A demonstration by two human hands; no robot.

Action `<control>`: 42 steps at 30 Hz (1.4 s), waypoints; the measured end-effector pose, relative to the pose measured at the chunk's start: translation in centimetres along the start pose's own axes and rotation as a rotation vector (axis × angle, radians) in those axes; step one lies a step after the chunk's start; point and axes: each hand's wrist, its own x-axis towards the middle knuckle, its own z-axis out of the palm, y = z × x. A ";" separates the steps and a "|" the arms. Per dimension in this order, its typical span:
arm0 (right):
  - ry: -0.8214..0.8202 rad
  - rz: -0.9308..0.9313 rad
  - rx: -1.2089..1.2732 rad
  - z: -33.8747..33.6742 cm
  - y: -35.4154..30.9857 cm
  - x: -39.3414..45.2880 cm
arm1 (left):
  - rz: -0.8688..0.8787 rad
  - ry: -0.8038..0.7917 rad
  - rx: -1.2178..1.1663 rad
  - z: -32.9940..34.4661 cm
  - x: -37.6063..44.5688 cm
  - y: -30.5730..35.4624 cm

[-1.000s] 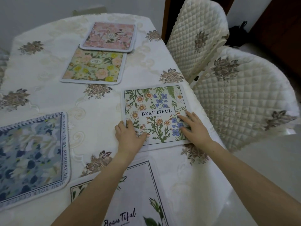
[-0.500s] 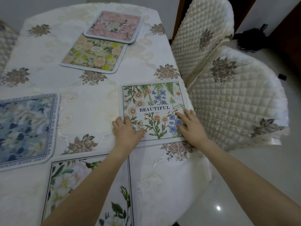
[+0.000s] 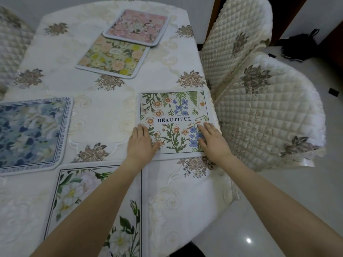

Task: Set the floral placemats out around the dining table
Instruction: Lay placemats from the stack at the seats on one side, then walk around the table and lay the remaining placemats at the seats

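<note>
A white wildflower placemat printed BEAUTIFUL [image 3: 172, 115] lies flat near the table's right edge. My left hand [image 3: 141, 143] rests palm down on its near left corner, and my right hand [image 3: 211, 141] presses flat on its near right corner, fingers spread. Neither hand grips it. A white-flower placemat [image 3: 74, 197] lies in front of me under my left forearm. A blue floral placemat [image 3: 29, 134] lies at the left. Farther back a yellow-green placemat [image 3: 111, 58] touches a pink one [image 3: 137, 26].
The table wears a cream embroidered cloth [image 3: 104, 115]. Two quilted cream chairs stand close along the right side, the nearer chair [image 3: 269, 115] touching the table edge, the farther chair [image 3: 235, 32] behind it. Another quilted chair [image 3: 11, 39] is at far left. Glossy floor lies lower right.
The view has shifted left and nearer, showing more of the white-flower placemat. Both hands stay flat on the BEAUTIFUL placemat, which sits a little squarer to the table edge.
</note>
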 end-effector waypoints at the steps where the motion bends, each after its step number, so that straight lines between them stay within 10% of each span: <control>1: -0.003 0.008 0.032 -0.5 -0.3 -0.1 | 0.004 -0.007 -0.016 -0.5 0.0 0.0; 25: 0.654 0.332 0.334 -6.4 -15.9 -28.8 | 0.636 0.180 -0.408 -13.2 -21.7 1.0; 42: 0.697 0.721 0.367 0.1 -13.8 -45.8 | 0.948 -0.078 -0.202 -8.2 -32.4 6.8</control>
